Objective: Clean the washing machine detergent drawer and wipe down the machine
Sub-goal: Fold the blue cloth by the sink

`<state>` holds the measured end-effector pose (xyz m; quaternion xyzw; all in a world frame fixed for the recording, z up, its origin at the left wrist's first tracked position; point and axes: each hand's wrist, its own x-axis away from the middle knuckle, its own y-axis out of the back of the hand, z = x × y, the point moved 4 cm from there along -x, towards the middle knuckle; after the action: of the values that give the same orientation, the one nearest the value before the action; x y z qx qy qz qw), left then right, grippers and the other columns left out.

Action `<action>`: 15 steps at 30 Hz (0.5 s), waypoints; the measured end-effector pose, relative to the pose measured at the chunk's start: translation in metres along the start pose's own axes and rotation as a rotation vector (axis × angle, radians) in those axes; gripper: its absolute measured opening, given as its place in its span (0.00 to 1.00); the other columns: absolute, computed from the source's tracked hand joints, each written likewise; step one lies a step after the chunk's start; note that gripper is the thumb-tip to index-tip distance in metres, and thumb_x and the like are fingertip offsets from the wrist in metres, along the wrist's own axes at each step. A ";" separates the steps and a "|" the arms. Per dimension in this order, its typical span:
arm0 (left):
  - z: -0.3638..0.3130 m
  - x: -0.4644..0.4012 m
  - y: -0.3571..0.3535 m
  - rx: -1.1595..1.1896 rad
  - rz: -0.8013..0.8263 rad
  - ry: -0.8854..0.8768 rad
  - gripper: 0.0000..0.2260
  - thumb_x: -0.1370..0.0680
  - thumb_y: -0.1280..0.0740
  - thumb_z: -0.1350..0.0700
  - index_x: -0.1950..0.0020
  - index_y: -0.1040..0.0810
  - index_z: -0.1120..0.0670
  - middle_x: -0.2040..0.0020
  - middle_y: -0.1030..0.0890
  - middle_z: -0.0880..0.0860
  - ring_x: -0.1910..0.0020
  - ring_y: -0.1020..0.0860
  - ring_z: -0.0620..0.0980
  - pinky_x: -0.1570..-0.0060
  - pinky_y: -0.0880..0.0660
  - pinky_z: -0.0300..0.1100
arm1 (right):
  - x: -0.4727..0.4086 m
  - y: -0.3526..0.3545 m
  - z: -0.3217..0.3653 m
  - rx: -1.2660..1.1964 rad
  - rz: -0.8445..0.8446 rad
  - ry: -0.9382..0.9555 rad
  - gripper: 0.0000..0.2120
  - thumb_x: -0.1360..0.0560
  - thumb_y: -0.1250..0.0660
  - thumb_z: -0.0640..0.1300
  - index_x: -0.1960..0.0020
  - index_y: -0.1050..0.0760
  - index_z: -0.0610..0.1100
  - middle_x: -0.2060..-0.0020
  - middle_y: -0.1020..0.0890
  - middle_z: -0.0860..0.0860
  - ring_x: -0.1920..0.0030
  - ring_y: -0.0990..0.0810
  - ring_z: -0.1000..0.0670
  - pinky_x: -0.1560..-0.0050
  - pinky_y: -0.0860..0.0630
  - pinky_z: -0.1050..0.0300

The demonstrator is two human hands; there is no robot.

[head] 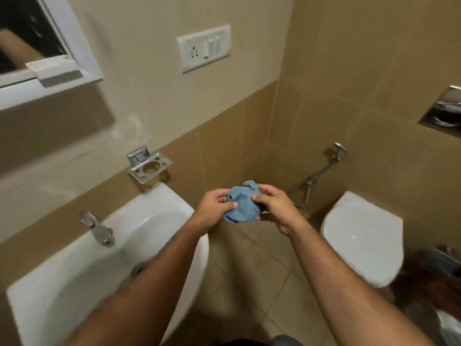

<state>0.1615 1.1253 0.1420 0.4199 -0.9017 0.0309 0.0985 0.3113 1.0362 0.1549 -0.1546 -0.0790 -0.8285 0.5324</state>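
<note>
Standing in a bathroom, not at the machine: no washing machine and no detergent drawer anywhere in view, so impossible to tell how much of the cleaning is done. Judging from the bunched blue cloth [241,205] held up in mid-air between basin and toilet, probably wringing or readying the rag at the sink, with wiping of the machine presumably to follow; whether the cloth is wet cannot be told.

Left hand [215,206] gripping the left side of the cloth, thumb pressed on its front, fingers curled behind. Right hand [273,205] pinching the right side, fingers wrapped round the crumpled edge. Both forearms bare, reaching forward from the bottom of the view.

Below and left, a white wash basin [62,290] with a chrome tap [96,228] on its rim and a drain hole partly hidden by the left forearm. Above the basin, a chrome soap and brush holder [149,166] fixed to the wall. Right, a white toilet [361,236] with lid down, a health faucet [321,171] on the wall behind it, a recessed steel niche [444,108] higher up. Upper wall painted cream with a white switch and socket plate [204,48]; lower wall in tan tile; floor in brownish tile [249,270]. Top left, a mirror [27,41] in a white frame
</note>
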 end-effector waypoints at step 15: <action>-0.015 -0.024 0.105 0.001 -0.589 -0.021 0.07 0.23 0.32 0.60 0.45 0.21 0.59 0.53 0.16 0.58 0.54 0.17 0.56 0.55 0.18 0.51 | -0.139 -0.099 0.062 0.221 0.537 0.054 0.04 0.25 0.29 0.38 0.52 0.22 0.41 0.56 0.17 0.44 0.57 0.17 0.47 0.59 0.19 0.52</action>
<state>0.0992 1.2135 0.1549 0.6637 -0.7421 -0.0029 0.0937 0.2863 1.2154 0.1691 -0.0888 -0.1105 -0.6480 0.7483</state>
